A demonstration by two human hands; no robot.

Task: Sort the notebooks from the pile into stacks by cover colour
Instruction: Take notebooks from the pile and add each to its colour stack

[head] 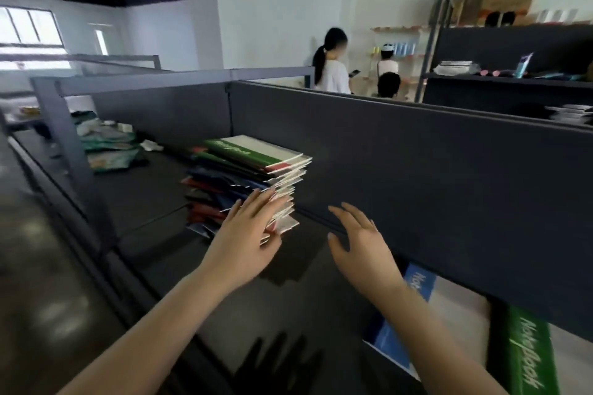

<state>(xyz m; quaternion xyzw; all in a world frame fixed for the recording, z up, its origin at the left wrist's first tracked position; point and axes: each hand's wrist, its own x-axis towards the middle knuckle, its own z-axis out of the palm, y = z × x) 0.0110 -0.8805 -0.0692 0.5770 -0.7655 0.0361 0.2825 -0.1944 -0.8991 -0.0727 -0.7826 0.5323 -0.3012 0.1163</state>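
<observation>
The dark grey desk (305, 298) runs away from you, with a tall dark grey partition panel (417, 170) along its right-hand back edge. The ragged pile of mixed-colour notebooks (256, 176) stands against that back edge, ahead of you and slightly to your left, its long edges lying roughly along the partition and its corners fanned out unevenly.

Near the right corner, partly under the partition's lower edge, lie a blue-and-white notebook (393, 340) and a green-and-white notebook (526, 353). I judge these to be the starts of the colour stacks. Some crumpled pale green packets (109, 144) sit well apart at the far left.

A green, white and red notebook (253, 151) tops the pile. Your left hand (247, 234) is the nearer one: its straight fingers touch the pile's near side, low down, holding nothing. Your right hand (359, 240) hovers spread and empty just right of the pile, close to the partition's edge. Nothing stands between your hands and the pile, but it looks likely to slide.
</observation>
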